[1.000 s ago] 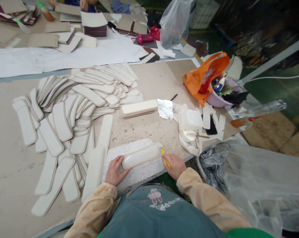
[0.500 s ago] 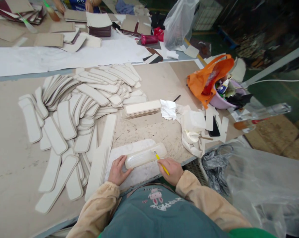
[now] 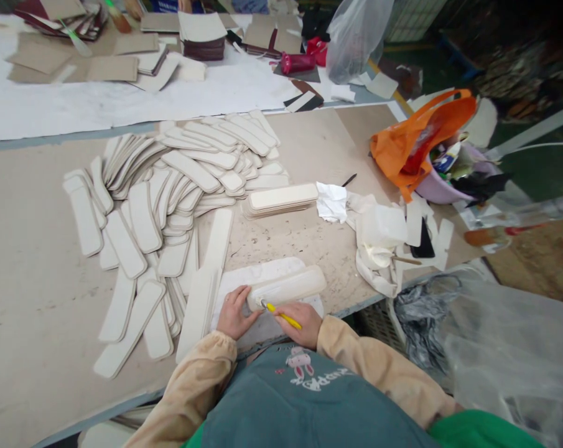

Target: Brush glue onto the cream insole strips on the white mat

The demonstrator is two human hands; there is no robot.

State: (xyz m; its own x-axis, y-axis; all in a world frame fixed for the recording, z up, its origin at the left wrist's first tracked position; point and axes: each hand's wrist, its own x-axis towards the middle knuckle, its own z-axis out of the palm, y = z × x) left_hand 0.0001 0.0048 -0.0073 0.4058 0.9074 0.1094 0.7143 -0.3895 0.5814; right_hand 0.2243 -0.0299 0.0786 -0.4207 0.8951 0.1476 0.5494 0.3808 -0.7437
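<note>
My right hand (image 3: 302,322) is closed around a small yellow-handled brush (image 3: 285,316), its tip resting near the left end of a pale rounded strip (image 3: 293,286). White wet-looking streaks show on that strip. At the strip's left end, my left hand (image 3: 237,312) lies with thumb and fingers apart, touching its edge. The strip rests on a white sheet (image 3: 232,281) near the table's front edge. Left of the sheet are long pale strips (image 3: 205,292), and behind it stands a neat stack of rounded strips (image 3: 283,198).
A large loose heap of similar strips (image 3: 144,214) spreads to the left. On the right are crumpled white paper (image 3: 331,202), a whitish tub (image 3: 384,225), an orange bag (image 3: 418,146) and a purple basin (image 3: 442,186). Across the table, a co-worker's hand (image 3: 134,9) shows beside stacked panels (image 3: 203,43).
My right hand has drawn the brush leftward along the strip, from near its right end to near my left hand. The view has shifted slightly; my left hand stays at the strip's end.
</note>
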